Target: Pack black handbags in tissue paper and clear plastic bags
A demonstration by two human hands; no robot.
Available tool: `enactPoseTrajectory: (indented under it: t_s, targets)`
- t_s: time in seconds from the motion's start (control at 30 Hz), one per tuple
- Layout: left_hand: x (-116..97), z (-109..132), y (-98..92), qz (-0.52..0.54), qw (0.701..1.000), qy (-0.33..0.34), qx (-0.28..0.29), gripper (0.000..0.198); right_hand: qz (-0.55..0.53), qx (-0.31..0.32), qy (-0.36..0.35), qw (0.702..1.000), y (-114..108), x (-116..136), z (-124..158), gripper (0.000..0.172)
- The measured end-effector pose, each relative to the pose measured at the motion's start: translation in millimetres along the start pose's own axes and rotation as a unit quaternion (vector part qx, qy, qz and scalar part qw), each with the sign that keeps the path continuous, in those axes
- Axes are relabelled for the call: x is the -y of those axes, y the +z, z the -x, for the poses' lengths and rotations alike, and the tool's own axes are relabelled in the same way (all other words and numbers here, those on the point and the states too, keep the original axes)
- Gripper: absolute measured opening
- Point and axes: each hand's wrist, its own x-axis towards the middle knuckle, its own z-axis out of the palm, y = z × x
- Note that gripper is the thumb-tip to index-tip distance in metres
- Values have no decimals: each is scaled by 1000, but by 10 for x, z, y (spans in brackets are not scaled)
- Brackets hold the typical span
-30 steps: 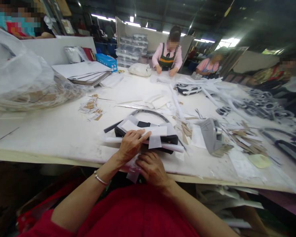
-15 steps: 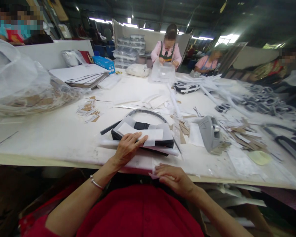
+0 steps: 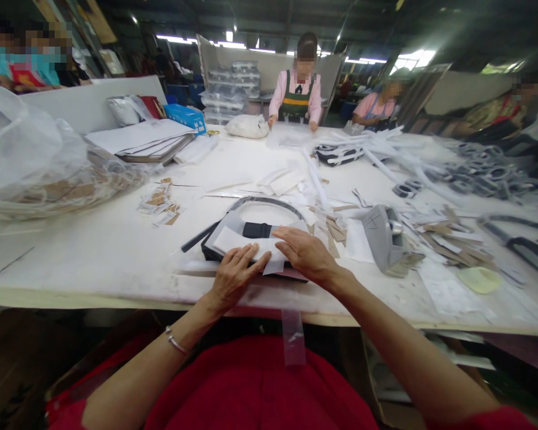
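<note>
White padding (image 3: pixel 231 239), perhaps foam, lay on the black bag (image 3: pixel 253 230) on the worktop (image 3: pixel 94 254), left hand (image 3: pixel 233 276) and right hand (image 3: pixel 308 254) resting flat there, each grip loosely spread.

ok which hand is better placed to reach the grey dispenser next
Probably the right hand: it is nearer the dispenser, which stands on that side. The left hand lies on the white strip, farther off, and would likely have to cross the right arm.
</note>
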Motion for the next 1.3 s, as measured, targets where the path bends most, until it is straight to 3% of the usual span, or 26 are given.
enactPoseTrajectory:
  t_s: [0.13,0.3,0.4,0.5,0.7,0.9,1.03,1.17,1.23,1.3]
  targets:
    - [-25,-10,-73,19,998,5,58,48,50,58,-22,997,362,-273,150,25]
    - [-39,-222,-279,29,994,19,107,39,46,49,-47,997,403,-338,270,27]
    - [-19,-359,-255,50,993,64,90,26,52,53,-56,996,385,-331,256,28]
    - [-20,-383,-112,107,987,103,57,20,52,52,-62,995,394,-330,252,28]
    - [-105,-209,70,193,981,21,-2,29,44,45,-51,997,431,-340,269,27]
    - [-144,-164,103,211,977,-3,-41,28,9,37,-37,999,307,-259,236,27]
    - [-145,-145,104,209,977,-7,-50,27,-19,-21,-60,998,45,-58,591,28]
    - [-136,-127,97,220,974,-6,-46,29,37,81,-120,989,-49,84,1263,43]
    - [-129,-128,95,221,974,-8,-42,30,94,136,-119,979,50,102,1533,51]
    - [-121,-133,92,219,975,-9,-40,31,135,147,-104,974,221,95,1672,56]
